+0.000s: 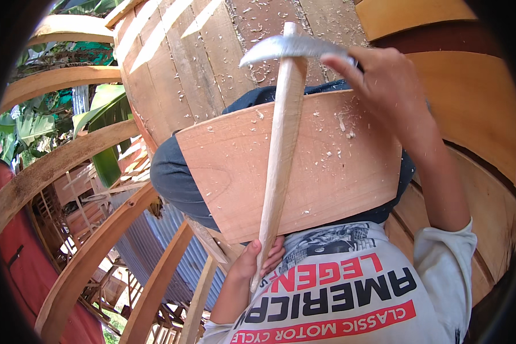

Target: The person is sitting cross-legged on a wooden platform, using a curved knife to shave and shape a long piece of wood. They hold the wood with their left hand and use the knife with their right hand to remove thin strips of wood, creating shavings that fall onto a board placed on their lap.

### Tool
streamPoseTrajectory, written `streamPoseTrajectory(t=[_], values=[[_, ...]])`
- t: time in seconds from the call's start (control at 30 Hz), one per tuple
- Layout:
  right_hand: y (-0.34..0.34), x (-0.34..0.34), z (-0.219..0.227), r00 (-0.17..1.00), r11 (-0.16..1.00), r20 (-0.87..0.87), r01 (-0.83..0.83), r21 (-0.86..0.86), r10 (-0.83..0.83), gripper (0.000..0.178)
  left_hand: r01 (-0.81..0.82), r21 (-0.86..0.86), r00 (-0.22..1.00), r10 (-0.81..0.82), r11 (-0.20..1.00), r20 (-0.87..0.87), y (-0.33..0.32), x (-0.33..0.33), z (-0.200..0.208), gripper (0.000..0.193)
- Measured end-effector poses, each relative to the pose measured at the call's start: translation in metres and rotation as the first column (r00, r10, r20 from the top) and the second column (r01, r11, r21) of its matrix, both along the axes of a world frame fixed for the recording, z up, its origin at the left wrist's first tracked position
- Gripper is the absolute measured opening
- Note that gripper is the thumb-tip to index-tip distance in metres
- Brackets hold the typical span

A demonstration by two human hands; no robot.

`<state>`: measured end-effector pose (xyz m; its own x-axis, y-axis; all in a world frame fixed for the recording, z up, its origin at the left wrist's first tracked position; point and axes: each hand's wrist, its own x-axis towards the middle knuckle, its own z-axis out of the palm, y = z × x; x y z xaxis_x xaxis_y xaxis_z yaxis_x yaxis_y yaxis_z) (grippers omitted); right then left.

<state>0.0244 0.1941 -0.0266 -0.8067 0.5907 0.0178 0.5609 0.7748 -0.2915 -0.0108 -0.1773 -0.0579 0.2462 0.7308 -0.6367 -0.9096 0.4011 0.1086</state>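
A long, pale wooden stick [281,137] slants across a flat board [229,166] that lies over my lap. My left hand [253,260] is closed round its lower end, close to my shirt. Up at the far end, my right hand [387,80] grips a knife with a broad curved blade [272,48]. The blade crosses the stick just below its tip, its edge seemingly against the wood; motion smears it a little. The knife's handle is mostly hidden by my fingers. Thin wood shavings [344,123] lie scattered on the board.
Beyond my knees, a plank floor [195,80] is strewn with more shavings. Curved wooden ribs [69,155] rise at the left, with plants and corrugated metal sheets [155,246] outside them. Curved planking [470,103] runs along the right, near my right arm.
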Motion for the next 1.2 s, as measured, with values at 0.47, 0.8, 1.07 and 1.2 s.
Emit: streamPoseTrajectory(t=[0.47,0.8,1.07,1.2], values=[[0.009,-0.007,-0.008,0.998,0.995,-0.040,0.040,-0.087,-0.043,0.069,-0.014,0.022,0.990,0.011,1.000,0.142,0.002,-0.003,-0.002,0.069],[0.045,0.002,0.024,0.968,0.966,0.133,0.230,-0.115,-0.214,0.070,-0.053,0.049,0.982,0.043,0.997,0.184,-0.007,0.002,-0.007,0.068],[-0.020,0.029,0.020,0.983,0.887,-0.134,0.053,-0.459,-0.128,0.055,-0.013,0.121,0.983,-0.010,0.993,0.182,-0.018,-0.004,0.000,0.049],[-0.044,0.047,0.014,0.948,0.880,-0.310,-0.081,-0.469,-0.078,0.052,-0.027,0.047,0.983,0.018,0.999,0.181,-0.020,-0.008,0.023,0.038]])
